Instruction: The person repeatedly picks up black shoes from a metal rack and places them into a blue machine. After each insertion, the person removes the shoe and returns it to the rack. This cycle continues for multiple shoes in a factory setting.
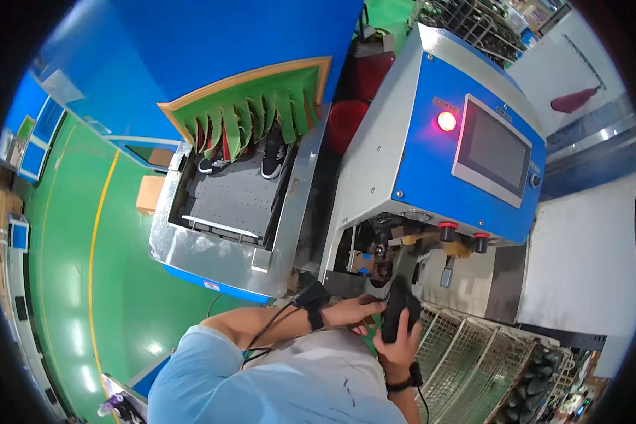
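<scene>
With fingers of the right hand [397, 348] set apart and bent over its near side, holds one black piece [402, 302], rounded, dull and roughly shoe-shaped, just below the open underside of a machine [431, 159]. Has the left hand [359, 311] just beside the same piece, on its left, fingers partly curled; cannot tell whether touching or gripping. Wears two black wristbands [316, 319], one per wrist, and one pale blue shirt [208, 367] of soft cloth.

Counts on the boxy, blue-faced machine one flat rectangular screen [492, 150], one round red lamp [446, 121], glowing, two red-and-black knobs [447, 231] along the lower edge, and one dark dial [536, 180] at the right.

To the left, shows one bed [194, 253] with shiny metal edges and a dark plate [230, 201] pierced with small holes. Counts two shoes [272, 161] there, black with white soles, partly under one green curtain [283, 109] of ragged strips. Farther left, shows one cardboard box [149, 194] on smooth, glossy green floor [138, 297]. Near the right forearm, shows one mesh rack [459, 346] of thin crossed wires.
</scene>
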`<state>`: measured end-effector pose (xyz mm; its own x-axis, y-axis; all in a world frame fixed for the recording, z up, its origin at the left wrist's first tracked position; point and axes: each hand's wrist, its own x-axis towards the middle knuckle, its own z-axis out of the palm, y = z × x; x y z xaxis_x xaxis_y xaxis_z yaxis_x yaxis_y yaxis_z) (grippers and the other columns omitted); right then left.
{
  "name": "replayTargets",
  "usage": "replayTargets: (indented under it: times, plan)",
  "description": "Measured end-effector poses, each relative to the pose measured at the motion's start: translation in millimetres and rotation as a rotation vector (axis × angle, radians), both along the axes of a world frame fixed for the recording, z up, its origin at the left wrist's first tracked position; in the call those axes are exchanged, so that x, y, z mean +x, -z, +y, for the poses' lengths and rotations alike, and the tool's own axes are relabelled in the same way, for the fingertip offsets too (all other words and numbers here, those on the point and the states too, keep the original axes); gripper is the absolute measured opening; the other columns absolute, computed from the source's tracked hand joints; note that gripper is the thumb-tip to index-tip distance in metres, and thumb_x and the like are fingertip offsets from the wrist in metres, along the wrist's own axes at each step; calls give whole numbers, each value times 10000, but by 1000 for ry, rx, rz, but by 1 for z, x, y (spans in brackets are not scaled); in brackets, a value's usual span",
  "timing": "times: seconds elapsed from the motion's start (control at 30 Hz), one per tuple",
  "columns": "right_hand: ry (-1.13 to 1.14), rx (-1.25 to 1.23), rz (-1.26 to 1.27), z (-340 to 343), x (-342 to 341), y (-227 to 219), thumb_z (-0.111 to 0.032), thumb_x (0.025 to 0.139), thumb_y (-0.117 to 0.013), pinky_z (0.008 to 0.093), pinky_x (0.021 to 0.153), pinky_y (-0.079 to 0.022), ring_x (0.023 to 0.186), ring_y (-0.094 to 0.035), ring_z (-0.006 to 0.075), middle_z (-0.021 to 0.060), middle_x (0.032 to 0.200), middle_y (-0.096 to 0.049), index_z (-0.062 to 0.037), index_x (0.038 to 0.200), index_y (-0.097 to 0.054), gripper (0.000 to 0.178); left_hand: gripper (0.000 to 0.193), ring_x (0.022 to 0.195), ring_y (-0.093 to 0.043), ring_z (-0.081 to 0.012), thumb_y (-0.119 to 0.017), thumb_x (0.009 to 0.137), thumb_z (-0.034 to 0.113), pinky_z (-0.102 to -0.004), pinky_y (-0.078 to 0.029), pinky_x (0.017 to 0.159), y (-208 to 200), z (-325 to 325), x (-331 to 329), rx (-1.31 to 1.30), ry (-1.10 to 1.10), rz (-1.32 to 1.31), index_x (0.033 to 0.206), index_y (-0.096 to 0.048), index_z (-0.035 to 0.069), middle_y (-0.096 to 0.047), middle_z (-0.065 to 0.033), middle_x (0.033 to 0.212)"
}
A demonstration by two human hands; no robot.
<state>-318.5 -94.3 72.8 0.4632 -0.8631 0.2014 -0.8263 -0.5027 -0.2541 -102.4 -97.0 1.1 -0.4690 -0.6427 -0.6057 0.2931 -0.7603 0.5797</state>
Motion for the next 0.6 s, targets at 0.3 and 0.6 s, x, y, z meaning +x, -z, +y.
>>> replayTargets:
  times: [0.3, 0.6]
  plan:
    - [575, 1259, -727, -41, -7, 3, -344, 1004, -737, 343, 867, -565, 892, -640, 155, 81, 1049, -669, 49, 1417, -594, 587, 406, 1028, -674, -156, -675, 1028, 413, -332, -559, 929, 4, 27, 10, 224, 123, 71, 1288, -703, 102, -734, -9, 1192]
    - [362, 616, -1305, -7, -78, -24, -222, 932, -818, 351, 1175, -409, 1327, -558, 184, 96, 1485, -610, 16, 1612, -435, 816, 578, 1027, -699, -231, -795, 913, 286, -384, -565, 900, -13, 26, 37, -121, -57, -367, 1369, -631, -30, -732, -94, 1179]
